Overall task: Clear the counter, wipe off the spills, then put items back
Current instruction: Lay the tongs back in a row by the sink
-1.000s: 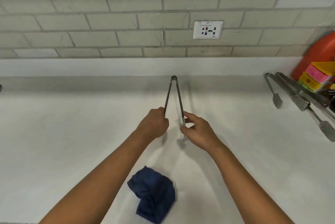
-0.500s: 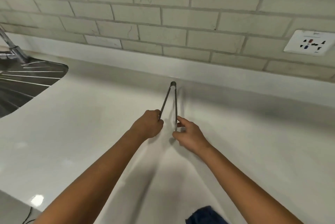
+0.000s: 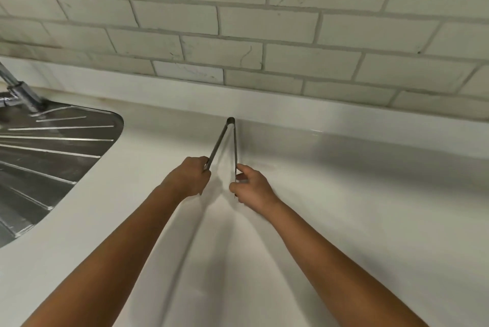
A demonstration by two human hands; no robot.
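Here, from my remote seat: a ribbed stainless-steel drainboard point(image 3: 47, 157) sits at left; on the pale white counter point(image 3: 370, 207), the left hand point(image 3: 189, 177) grips one arm of thin grey metal tongs point(image 3: 229, 141), the right hand point(image 3: 251, 189) pinches the other, hinge pointing toward the tiled wall point(image 3: 264, 35).

Open counter right and below; sink and wall hem you in at left and top.

Your hands sit mid-frame, each on one arm of the tongs point(image 3: 229, 141), whose hinge end points at the tiled wall point(image 3: 238, 35) just above, so there is little room to go further up the frame. At the left edge the steel drainboard point(image 3: 53, 146) and the tap point(image 3: 21, 91) in the upper left block a low sweep that way. The white counter point(image 3: 370, 194) across the right half and the bottom centre between your forearms gives you bare surface to pass over.
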